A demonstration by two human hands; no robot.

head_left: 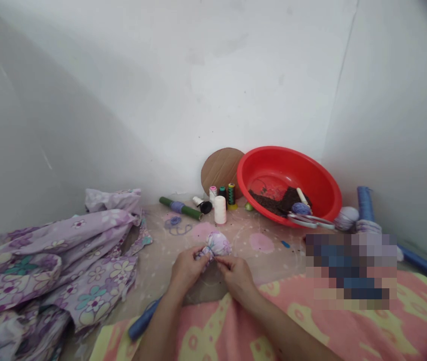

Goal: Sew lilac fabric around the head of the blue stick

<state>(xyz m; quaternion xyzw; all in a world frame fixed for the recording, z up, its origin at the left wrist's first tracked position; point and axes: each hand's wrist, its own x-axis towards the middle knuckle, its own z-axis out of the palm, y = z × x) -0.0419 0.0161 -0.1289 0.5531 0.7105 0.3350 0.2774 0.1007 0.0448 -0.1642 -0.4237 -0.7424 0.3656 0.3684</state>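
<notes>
A small round bundle of floral cloth (219,243), white and lilac, is in front of me with its fabric gathered at a neck. My left hand (187,269) is closed around the gathered end of that cloth. Just beside the neck, my right hand (237,277) makes a pinch with thumb and forefinger; whatever lies between those fingertips is too small to make out. Under my left forearm, partly hidden, is a blue tube (143,321).
Lilac floral fabric (100,271) is heaped at left. Behind my hands are a green yarn-wrapped tube (180,208), several thread spools (220,210) and a cardboard disc (219,170). A red basin (326,185) tilts at right. Pink-and-yellow cloth (213,333) lies nearest me; a patch at right is blurred.
</notes>
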